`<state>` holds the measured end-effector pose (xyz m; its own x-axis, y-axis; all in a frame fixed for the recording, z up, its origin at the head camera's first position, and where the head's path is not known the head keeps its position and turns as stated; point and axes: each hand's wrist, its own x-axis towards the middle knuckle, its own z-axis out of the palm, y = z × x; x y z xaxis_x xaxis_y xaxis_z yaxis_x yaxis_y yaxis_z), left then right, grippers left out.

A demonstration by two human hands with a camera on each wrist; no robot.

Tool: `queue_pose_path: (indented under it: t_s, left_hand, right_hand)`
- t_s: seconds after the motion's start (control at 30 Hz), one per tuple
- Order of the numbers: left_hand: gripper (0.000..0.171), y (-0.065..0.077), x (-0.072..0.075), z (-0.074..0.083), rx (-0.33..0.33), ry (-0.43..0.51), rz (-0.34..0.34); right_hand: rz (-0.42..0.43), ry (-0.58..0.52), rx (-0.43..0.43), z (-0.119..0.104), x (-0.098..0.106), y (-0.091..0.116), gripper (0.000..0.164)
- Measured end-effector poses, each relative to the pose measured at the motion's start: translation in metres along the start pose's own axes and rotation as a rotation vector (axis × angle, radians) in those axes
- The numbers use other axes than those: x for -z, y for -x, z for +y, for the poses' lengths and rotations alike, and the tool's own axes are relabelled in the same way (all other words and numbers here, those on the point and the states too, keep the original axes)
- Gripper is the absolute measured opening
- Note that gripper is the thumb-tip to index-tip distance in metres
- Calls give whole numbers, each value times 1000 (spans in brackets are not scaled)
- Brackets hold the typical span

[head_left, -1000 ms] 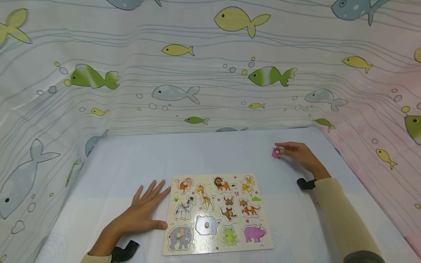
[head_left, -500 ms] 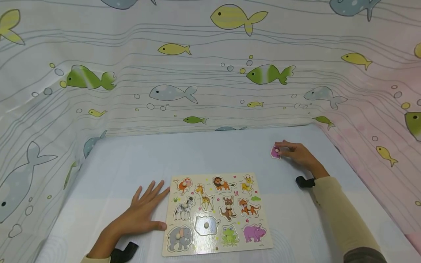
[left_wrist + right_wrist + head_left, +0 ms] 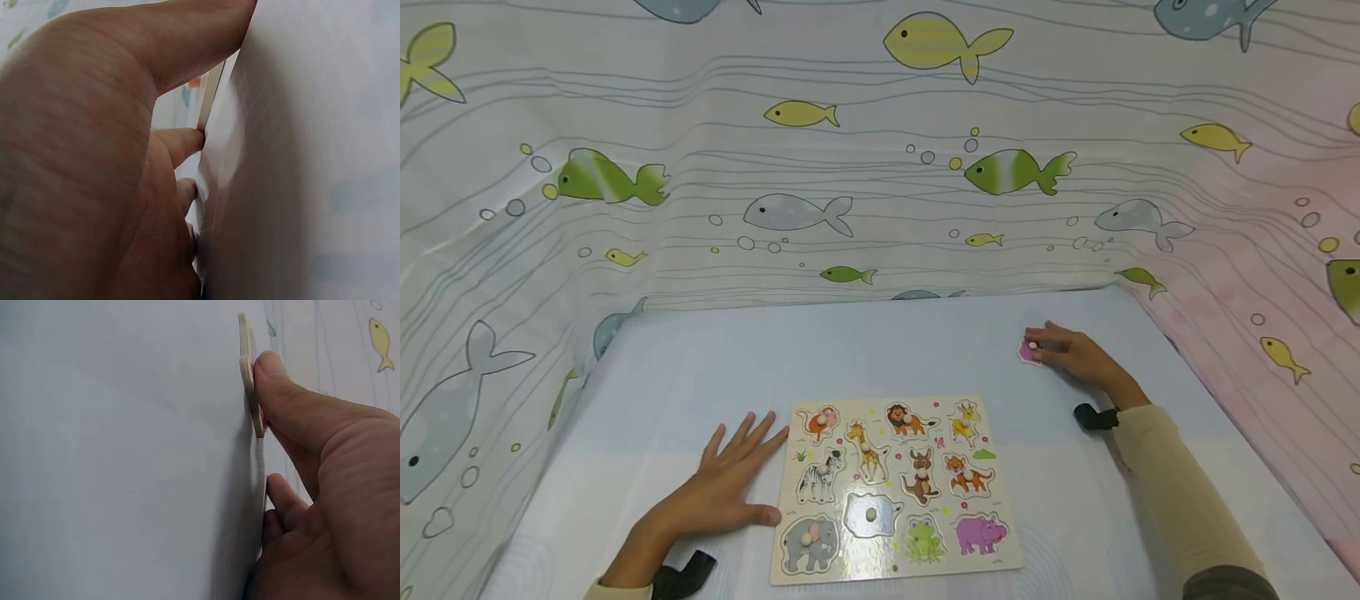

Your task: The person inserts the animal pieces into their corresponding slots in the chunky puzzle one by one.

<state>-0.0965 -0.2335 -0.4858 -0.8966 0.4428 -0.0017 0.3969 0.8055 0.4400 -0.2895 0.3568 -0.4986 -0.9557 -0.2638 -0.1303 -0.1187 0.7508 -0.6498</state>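
Note:
At the table's far right, my right hand (image 3: pixel 1078 354) pinches a small purple puzzle piece (image 3: pixel 1027 351) with a round knob. In the right wrist view the piece (image 3: pixel 247 369) shows its wooden edge, tilted slightly off the table, with the thumb against its printed face. Its animal is partly covered by my fingers. My left hand (image 3: pixel 722 487) lies with fingers spread on the table, its thumb and index fingertip at the left edge of the wooden animal puzzle board (image 3: pixel 917 400). Elephant, zebra, giraffe and other animals show on the board; a purple hippo (image 3: pixel 979 533) shows at its lower right.
A white cloth covers the table (image 3: pixel 850 350). Behind and at both sides hangs a fish-patterned curtain (image 3: pixel 880 167). A shiny pale shape (image 3: pixel 871 515) with a knob-like dot sits in the board's bottom row, beside a green frog (image 3: pixel 925 537).
My right fingers have closed further over the purple piece, covering more of it. The left hand and the board stay put; the head view shifts slightly.

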Motion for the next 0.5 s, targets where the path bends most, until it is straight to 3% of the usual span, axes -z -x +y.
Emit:
queue_pose_path:
  t_s: [0.5]
  left_hand:
    - [109, -1, -1, -3, -16, -6, 8]
  right_hand:
    - [73, -10, 78, -1, -4, -4, 32]
